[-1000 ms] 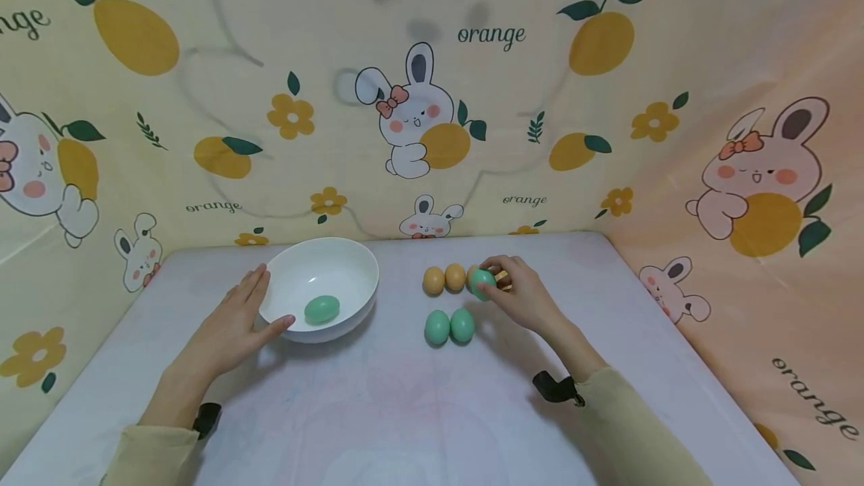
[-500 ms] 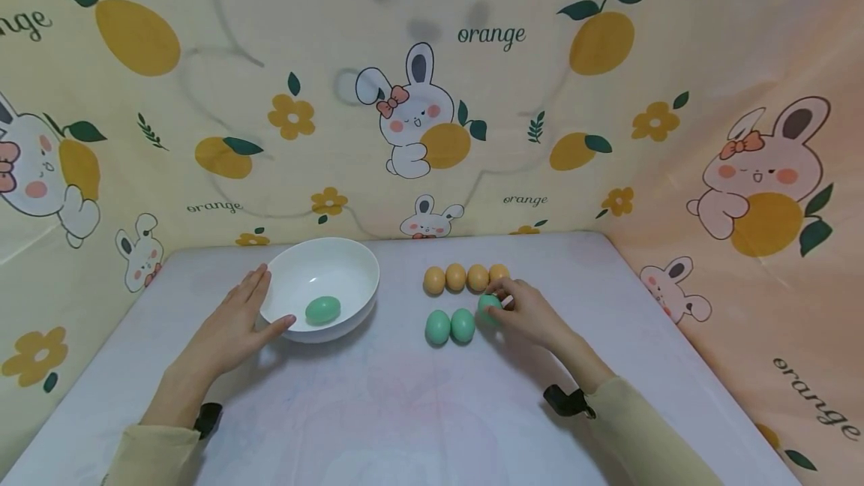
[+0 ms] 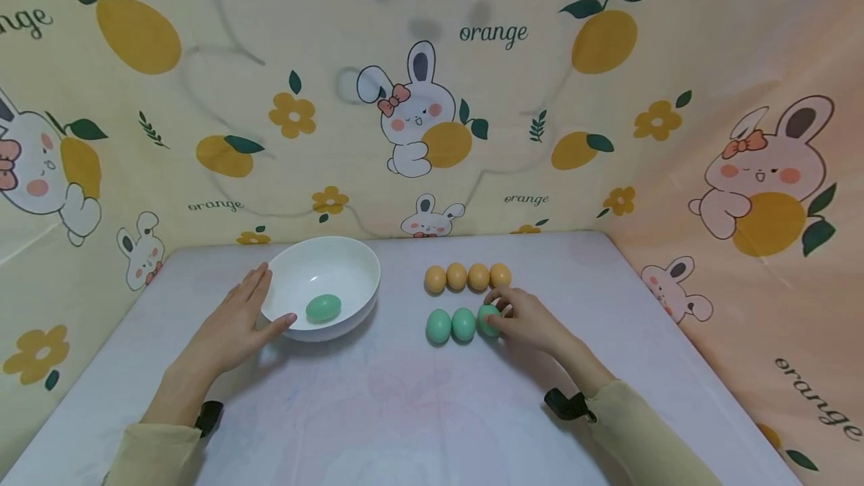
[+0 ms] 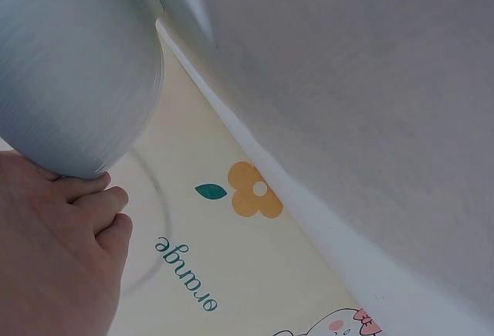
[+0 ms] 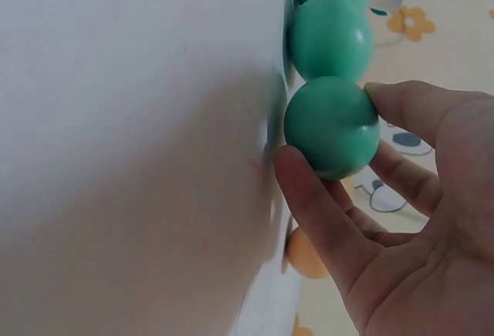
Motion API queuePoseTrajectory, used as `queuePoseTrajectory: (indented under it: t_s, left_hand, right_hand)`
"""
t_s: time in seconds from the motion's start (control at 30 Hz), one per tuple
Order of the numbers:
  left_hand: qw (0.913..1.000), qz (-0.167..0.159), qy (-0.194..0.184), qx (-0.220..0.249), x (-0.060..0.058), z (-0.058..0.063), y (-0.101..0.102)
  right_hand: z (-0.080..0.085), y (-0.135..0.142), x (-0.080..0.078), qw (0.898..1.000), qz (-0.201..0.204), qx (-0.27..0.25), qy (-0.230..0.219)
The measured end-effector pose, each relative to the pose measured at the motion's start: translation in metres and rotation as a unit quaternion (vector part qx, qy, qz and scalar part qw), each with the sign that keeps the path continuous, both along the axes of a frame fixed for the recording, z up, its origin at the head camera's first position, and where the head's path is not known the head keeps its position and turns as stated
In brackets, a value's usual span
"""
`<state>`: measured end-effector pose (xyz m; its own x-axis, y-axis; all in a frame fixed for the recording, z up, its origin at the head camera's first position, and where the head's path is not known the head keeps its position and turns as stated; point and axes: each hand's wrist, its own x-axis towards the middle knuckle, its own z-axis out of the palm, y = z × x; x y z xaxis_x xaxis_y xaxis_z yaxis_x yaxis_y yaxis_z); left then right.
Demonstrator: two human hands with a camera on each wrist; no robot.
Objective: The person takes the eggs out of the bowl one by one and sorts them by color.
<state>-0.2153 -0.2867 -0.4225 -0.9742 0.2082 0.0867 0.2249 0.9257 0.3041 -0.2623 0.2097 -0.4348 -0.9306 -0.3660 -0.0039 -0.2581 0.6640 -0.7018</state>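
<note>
My left hand (image 3: 226, 325) lies against the left side of the white bowl (image 3: 358, 276), fingers straight along its outside and thumb at the front rim. One green egg (image 3: 323, 309) lies inside that bowl. In the left wrist view, the fingers (image 4: 104, 205) touch the bowl's outer wall (image 4: 77, 66). To the right, my right hand (image 3: 529, 321) pinches a green egg (image 5: 328, 127) between thumb and fingers, at the right end of a row. Beside it two more green eggs (image 3: 451, 326) stand on the table.
Behind the green row stands a row of several orange-yellow eggs (image 3: 468, 277). The white table (image 3: 405, 411) meets a printed cloth (image 3: 304, 156) with rabbits and oranges at its back and sides. A black strap (image 3: 568, 403) sits on my right wrist.
My right hand has brought its green egg down and toward me, from in front of the yellow eggs to the end of the green row. The left hand and bowl have stayed put.
</note>
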Motion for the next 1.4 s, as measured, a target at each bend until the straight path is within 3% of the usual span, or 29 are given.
queuePoseTrajectory:
  t_s: [1.13,1.4]
  left_hand:
    - [1.0,0.005,-0.001,-0.001,0.0004,0.0,0.0013]
    - [1.0,0.004,0.0,0.0,0.0006,0.0003,0.0016]
  right_hand:
    - [-0.0047,-0.0005,0.0006,1.0,-0.001,-0.015,-0.014]
    - [-0.0008,0.0009,0.0014,0.999,-0.025,0.024,0.008]
